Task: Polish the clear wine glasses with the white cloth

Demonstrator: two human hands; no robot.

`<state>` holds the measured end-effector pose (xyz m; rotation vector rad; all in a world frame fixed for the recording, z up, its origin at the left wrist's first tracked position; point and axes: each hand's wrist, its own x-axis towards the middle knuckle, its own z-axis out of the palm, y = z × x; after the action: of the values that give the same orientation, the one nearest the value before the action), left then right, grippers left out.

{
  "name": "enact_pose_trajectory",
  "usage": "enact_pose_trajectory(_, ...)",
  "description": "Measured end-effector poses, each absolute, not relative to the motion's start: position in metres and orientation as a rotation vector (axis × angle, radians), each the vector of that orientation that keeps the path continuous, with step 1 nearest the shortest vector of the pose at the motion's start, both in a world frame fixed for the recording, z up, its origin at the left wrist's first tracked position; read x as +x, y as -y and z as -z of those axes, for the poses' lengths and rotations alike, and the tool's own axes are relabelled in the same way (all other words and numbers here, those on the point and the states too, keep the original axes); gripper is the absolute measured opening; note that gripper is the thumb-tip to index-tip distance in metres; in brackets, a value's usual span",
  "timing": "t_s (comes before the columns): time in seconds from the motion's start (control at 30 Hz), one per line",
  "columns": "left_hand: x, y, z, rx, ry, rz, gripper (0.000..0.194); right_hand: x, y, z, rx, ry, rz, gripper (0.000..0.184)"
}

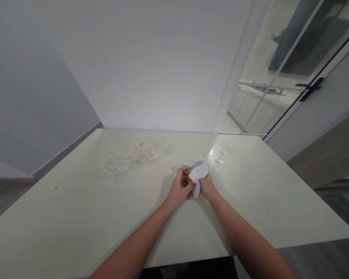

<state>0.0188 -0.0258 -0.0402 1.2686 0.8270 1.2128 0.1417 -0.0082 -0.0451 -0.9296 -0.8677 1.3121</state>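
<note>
Over the middle of a cream table (75,217), my left hand (178,190) and my right hand (208,188) are closed together around a white cloth (198,172). A clear glass seems to be wrapped inside the cloth, mostly hidden; my left hand's fingers curl around it. My right hand presses the cloth from the right side. Both forearms reach in from the bottom edge.
Several clear stemmed glasses (128,157) stand grouped at the table's back left. A single stemmed glass (224,150) stands at the back right, close to the cloth. A white wall runs behind the table, and a glass door (279,77) is on the right.
</note>
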Motion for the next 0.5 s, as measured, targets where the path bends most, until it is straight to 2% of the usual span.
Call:
enact_pose_trajectory(0.1, 0.018, 0.027, 0.037, 1.175, -0.769, -1.122, 0.043, 0.140, 0.012, 0.039, -0.924, 0.877, -1.457, 0.024)
enact_pose_trajectory(0.27, 0.015, 0.028, 0.028, 1.062, -0.743, -0.984, 0.042, 0.141, 0.015, 0.031, -0.815, 0.975, -1.724, 0.032)
enact_pose_trajectory(0.4, 0.014, 0.025, 0.030, 1.135, -0.783, -1.034, 0.044, 0.141, 0.011, 0.036, -0.854, 0.906, -1.523, 0.022)
enact_pose_trajectory(0.5, 0.015, 0.025, 0.035, 1.251, -0.783, -1.152, 0.046, 0.139, 0.008, 0.043, -0.903, 0.874, -1.380, 0.027)
